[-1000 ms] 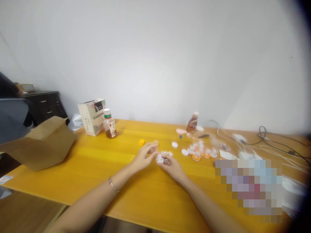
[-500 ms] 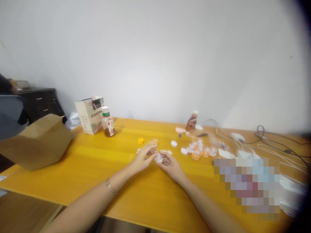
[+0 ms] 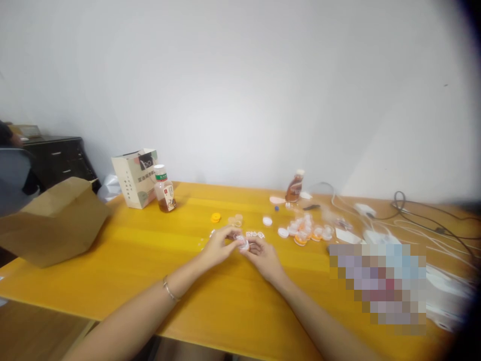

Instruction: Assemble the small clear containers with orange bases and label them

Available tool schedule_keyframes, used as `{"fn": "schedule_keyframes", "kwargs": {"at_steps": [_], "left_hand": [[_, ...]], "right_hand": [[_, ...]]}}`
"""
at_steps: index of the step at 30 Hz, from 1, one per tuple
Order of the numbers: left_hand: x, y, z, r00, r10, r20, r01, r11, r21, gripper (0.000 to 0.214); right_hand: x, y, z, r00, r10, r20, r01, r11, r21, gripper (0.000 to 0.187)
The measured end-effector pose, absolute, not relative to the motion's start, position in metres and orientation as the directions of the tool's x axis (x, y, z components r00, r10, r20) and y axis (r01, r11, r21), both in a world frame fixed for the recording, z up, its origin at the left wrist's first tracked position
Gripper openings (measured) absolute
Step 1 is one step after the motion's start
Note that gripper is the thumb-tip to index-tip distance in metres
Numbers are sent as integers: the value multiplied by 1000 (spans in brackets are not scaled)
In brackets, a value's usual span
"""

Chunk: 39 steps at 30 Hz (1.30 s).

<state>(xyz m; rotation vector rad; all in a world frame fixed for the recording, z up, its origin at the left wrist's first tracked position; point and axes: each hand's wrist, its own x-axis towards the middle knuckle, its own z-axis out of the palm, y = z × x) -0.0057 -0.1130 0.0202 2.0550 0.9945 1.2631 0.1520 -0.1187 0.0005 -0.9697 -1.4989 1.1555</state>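
Note:
My left hand [image 3: 218, 246] and my right hand [image 3: 264, 257] meet over the middle of the yellow table [image 3: 150, 260]. Both pinch one small white plastic cap [image 3: 243, 244] between their fingertips. My left wrist wears a thin bracelet [image 3: 168, 290]. Just behind the hands lie a few small white pieces [image 3: 254, 234]. Farther back sit a yellow cap [image 3: 215, 217], pale orange caps [image 3: 235, 219] and a white cap [image 3: 267, 221].
A cluster of small clear and orange containers [image 3: 308, 231] lies right of the hands. A tea bottle [image 3: 163, 189] and a paper gift bag [image 3: 134, 177] stand at the back left, a brown bottle [image 3: 294, 188] at the back. A brown paper bag [image 3: 56, 220] lies far left; cables [image 3: 421, 220] spread at right.
The hands stay together on the cap, with the fingers shifting slightly around it. The view has drifted a little, so everything sits slightly left and lower than before.

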Motion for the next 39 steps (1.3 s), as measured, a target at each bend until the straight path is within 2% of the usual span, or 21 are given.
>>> {"fn": "schedule_keyframes", "kwargs": {"at_steps": [10, 19, 25, 28, 34, 39], "left_hand": [[-4, -117, 27, 213, 839, 501, 315, -544, 778, 19], [-8, -114, 25, 255, 838, 483, 194, -534, 823, 27], [-14, -112, 34, 374, 838, 398, 96, -462, 882, 36], [-14, -110, 32, 364, 853, 373, 56, -420, 906, 37], [-10, -112, 28, 257, 870, 421, 198, -474, 858, 30], [-3, -122, 33, 202, 856, 477, 322, -518, 793, 24]], "right_hand": [[150, -123, 0, -198, 915, 353, 105, 377, -920, 27], [152, -130, 20, -341, 926, 161, -64, 148, -987, 27], [155, -133, 29, -388, 912, 133, -127, 89, -988, 29], [154, -134, 31, -387, 913, 128, -121, 87, -989, 30], [150, -136, 28, -342, 932, 119, -71, 100, -992, 34], [145, -137, 23, -257, 955, 146, -37, 142, -989, 30]]}}
